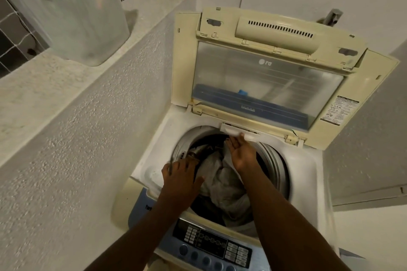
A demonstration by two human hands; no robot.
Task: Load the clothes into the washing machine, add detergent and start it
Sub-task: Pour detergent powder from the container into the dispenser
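A top-loading washing machine [312, 174] stands with its lid [268, 77] raised against the wall. Grey and dark clothes [222, 185] lie piled in the drum. My left hand [180, 179] rests palm down at the drum's left rim on a dark garment, fingers spread. At the far rim my right hand [241, 152] is over the drum, its fingertips touching the white detergent drawer [240, 131], fingers apart with nothing visibly held. The control panel [213, 246] with blue buttons sits at the near edge.
A rough plastered ledge [72, 103] runs along the left, with a translucent plastic container [72, 13] on top of it. White walls close in behind and to the right of the machine. A tap [332, 16] shows behind the lid.
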